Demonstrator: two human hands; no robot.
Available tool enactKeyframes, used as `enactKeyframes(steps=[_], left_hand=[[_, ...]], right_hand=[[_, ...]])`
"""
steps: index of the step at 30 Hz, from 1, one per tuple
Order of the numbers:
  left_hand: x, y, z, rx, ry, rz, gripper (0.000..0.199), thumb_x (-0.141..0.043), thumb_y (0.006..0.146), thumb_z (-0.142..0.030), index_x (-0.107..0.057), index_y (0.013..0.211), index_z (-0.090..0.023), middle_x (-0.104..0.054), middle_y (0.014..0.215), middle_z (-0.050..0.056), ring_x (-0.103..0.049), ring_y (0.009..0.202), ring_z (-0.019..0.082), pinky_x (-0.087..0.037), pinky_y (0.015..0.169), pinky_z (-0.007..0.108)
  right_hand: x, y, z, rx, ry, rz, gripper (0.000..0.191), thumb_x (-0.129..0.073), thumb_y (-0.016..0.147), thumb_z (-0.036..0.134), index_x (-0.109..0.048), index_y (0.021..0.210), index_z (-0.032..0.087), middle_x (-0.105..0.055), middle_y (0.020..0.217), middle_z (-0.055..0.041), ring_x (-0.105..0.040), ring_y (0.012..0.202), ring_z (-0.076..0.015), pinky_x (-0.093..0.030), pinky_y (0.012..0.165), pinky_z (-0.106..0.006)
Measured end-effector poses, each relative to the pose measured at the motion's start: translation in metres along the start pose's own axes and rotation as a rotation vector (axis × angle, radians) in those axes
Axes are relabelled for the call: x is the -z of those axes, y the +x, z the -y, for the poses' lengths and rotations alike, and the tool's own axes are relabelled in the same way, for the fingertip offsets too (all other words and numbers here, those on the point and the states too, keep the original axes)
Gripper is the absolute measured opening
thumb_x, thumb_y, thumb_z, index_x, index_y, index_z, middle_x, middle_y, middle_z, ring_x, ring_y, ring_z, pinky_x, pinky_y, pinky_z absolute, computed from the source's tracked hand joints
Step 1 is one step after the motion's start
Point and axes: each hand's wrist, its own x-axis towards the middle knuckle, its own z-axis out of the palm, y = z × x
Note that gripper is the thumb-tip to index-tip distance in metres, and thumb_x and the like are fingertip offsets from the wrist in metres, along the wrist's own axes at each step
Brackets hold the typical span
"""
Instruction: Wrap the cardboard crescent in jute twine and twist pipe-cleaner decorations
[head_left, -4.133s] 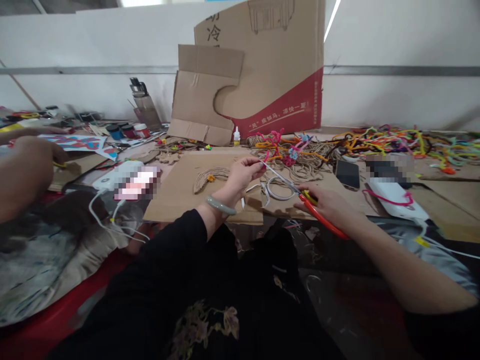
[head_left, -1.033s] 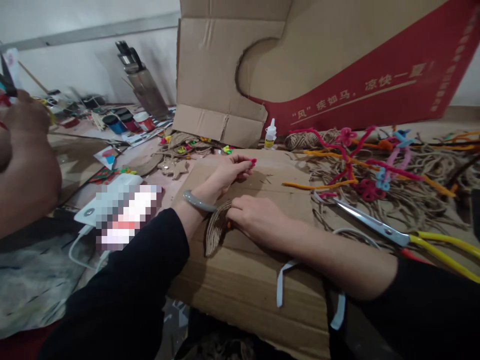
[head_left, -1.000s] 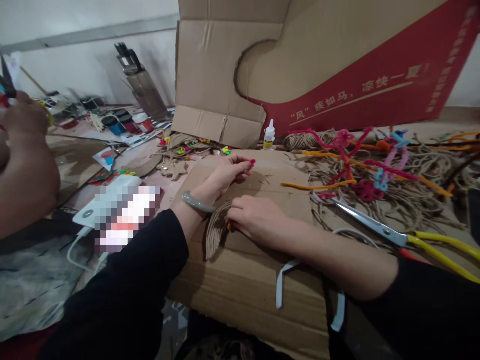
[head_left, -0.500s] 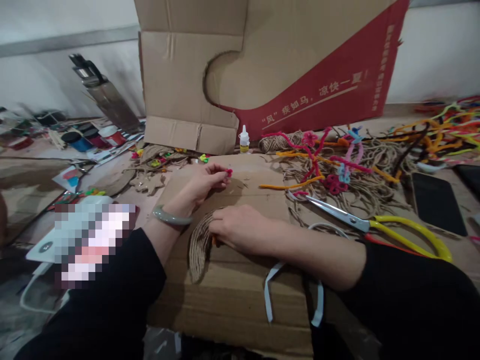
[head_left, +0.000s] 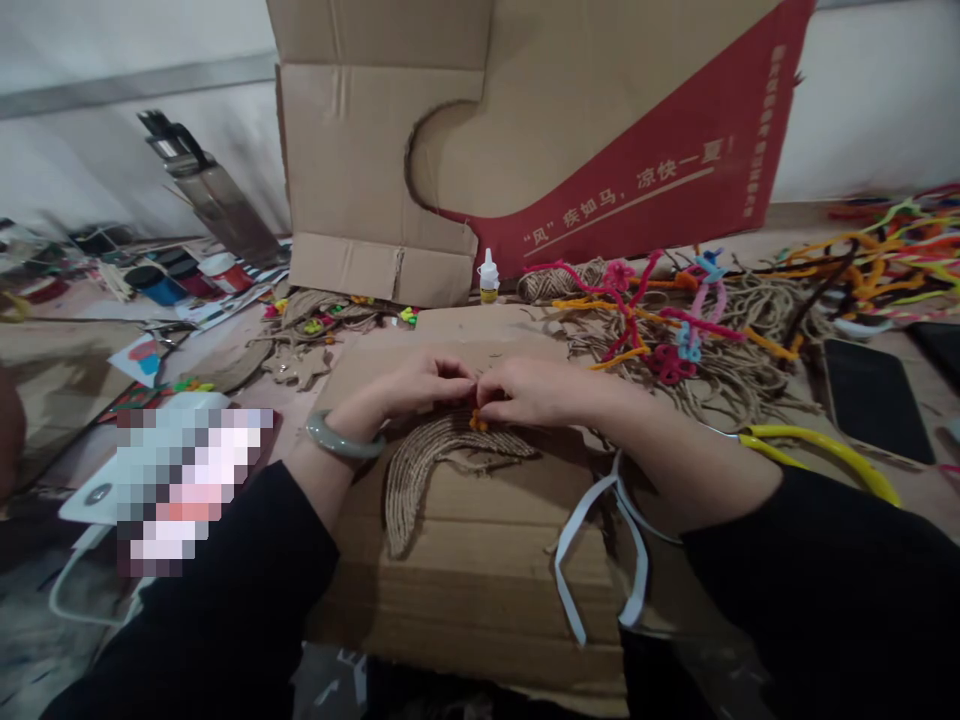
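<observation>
A curved band of brown twine rows [head_left: 409, 490] lies on the cardboard sheet [head_left: 465, 580] in front of me. Above the band's upper edge, my left hand [head_left: 431, 388] has its fingers pinched, with something small and dark red partly hidden at the fingertips. My right hand [head_left: 525, 392] meets it from the right, its fingers closed on a small orange piece [head_left: 478, 422] that sits at the twine. The fingertips of both hands nearly touch. White straps [head_left: 570, 570] lie on the cardboard's right side.
Yellow-handled scissors [head_left: 832, 455] and a black phone [head_left: 877, 400] lie right, near twine and colourful pipe cleaners [head_left: 667, 365]. A glue bottle [head_left: 488, 278] stands before upright cardboard [head_left: 375, 150]. Left are a power bank [head_left: 142, 450], paint jars [head_left: 154, 284] and a water bottle [head_left: 225, 210].
My right hand has moved up and right off the twine band, uncovering more of its curve. My left hand has come slightly down and right, and the hands now meet.
</observation>
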Motion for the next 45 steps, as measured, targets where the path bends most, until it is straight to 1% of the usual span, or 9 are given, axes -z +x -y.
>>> enactKeyframes(steps=[4, 10, 15, 19, 23, 30, 33, 39, 45], left_hand=[[-0.002, -0.003, -0.001, -0.017, -0.010, -0.005, 0.029, -0.058, 0.075, -0.041, -0.064, 0.068, -0.013, -0.058, 0.061, 0.001, -0.047, 0.053, 0.008, -0.032, 0.048, 0.020], [-0.007, 0.000, 0.003, 0.008, -0.132, -0.068, 0.027, -0.053, 0.083, -0.035, -0.062, 0.070, -0.013, -0.060, 0.064, 0.001, -0.048, 0.054, 0.006, -0.035, 0.052, 0.019], [-0.008, 0.001, 0.003, 0.104, -0.222, -0.151, 0.027, -0.048, 0.088, -0.037, -0.057, 0.074, -0.016, -0.053, 0.056, -0.003, -0.041, 0.042, 0.003, -0.023, 0.041, 0.019], [-0.008, 0.000, 0.002, 0.114, -0.251, -0.157, 0.025, -0.050, 0.087, -0.035, -0.057, 0.073, -0.016, -0.052, 0.056, -0.002, -0.044, 0.043, 0.003, -0.022, 0.040, 0.019], [-0.009, 0.002, 0.002, 0.119, -0.243, -0.154, 0.023, -0.053, 0.086, -0.035, -0.057, 0.074, -0.016, -0.055, 0.059, -0.001, -0.045, 0.045, 0.004, -0.024, 0.042, 0.019], [-0.008, 0.003, 0.009, 0.047, -0.281, -0.152, 0.021, -0.055, 0.083, -0.035, -0.057, 0.077, -0.015, -0.058, 0.062, 0.000, -0.052, 0.053, 0.005, -0.032, 0.046, 0.017], [-0.008, 0.002, 0.007, 0.056, -0.248, -0.156, 0.024, -0.057, 0.082, -0.039, -0.057, 0.078, -0.016, -0.061, 0.064, 0.001, -0.050, 0.052, 0.005, -0.031, 0.046, 0.017], [-0.009, 0.002, 0.000, 0.112, -0.189, -0.196, 0.024, -0.058, 0.080, -0.039, -0.057, 0.075, -0.015, -0.062, 0.063, 0.001, -0.049, 0.050, 0.006, -0.030, 0.045, 0.018], [-0.011, 0.002, -0.002, 0.112, -0.187, -0.194, 0.024, -0.057, 0.081, -0.037, -0.057, 0.073, -0.015, -0.060, 0.060, 0.000, -0.049, 0.050, 0.005, -0.030, 0.045, 0.018]], right_hand=[[0.012, -0.004, 0.001, -0.066, 0.005, -0.091, 0.027, -0.050, 0.082, 0.033, -0.071, 0.091, 0.019, -0.069, 0.081, -0.0038, -0.056, 0.070, -0.0142, -0.035, 0.061, -0.025], [0.039, -0.019, -0.007, -0.128, 0.082, -0.426, 0.024, -0.052, 0.081, 0.032, -0.069, 0.088, 0.017, -0.067, 0.075, -0.0019, -0.055, 0.065, -0.0126, -0.039, 0.062, -0.024], [0.063, -0.056, -0.035, -0.366, -0.176, -0.651, 0.025, -0.053, 0.079, 0.037, -0.070, 0.089, 0.021, -0.068, 0.079, -0.0028, -0.057, 0.068, -0.0148, -0.037, 0.063, -0.027], [0.069, -0.093, -0.085, -0.731, -0.474, -0.578, 0.033, -0.052, 0.081, 0.044, -0.069, 0.099, 0.022, -0.068, 0.081, -0.0073, -0.057, 0.071, -0.0199, -0.034, 0.060, -0.031], [0.057, -0.116, -0.127, -0.972, -0.451, -0.514, 0.039, -0.052, 0.078, 0.054, -0.068, 0.098, 0.024, -0.068, 0.086, -0.0084, -0.058, 0.075, -0.0237, -0.035, 0.059, -0.031], [0.037, -0.128, -0.135, -0.792, -0.287, -0.374, 0.064, -0.058, 0.073, 0.058, -0.059, 0.119, 0.013, -0.064, 0.106, -0.0161, -0.058, 0.083, -0.0241, -0.041, 0.068, -0.032], [0.038, -0.134, -0.127, -0.752, -0.284, -0.349, 0.049, -0.055, 0.079, 0.043, -0.061, 0.115, 0.011, -0.064, 0.097, -0.0169, -0.055, 0.071, -0.0202, -0.039, 0.064, -0.031], [0.045, -0.140, -0.126, -0.938, -0.221, -0.501, 0.034, -0.053, 0.079, 0.033, -0.065, 0.105, 0.014, -0.067, 0.093, -0.0148, -0.055, 0.074, -0.0205, -0.037, 0.064, -0.030], [0.066, -0.138, -0.158, -1.109, -0.211, -0.669, 0.050, -0.049, 0.082, 0.041, -0.059, 0.122, 0.012, -0.065, 0.109, -0.0170, -0.054, 0.083, -0.0193, -0.035, 0.068, -0.030]])
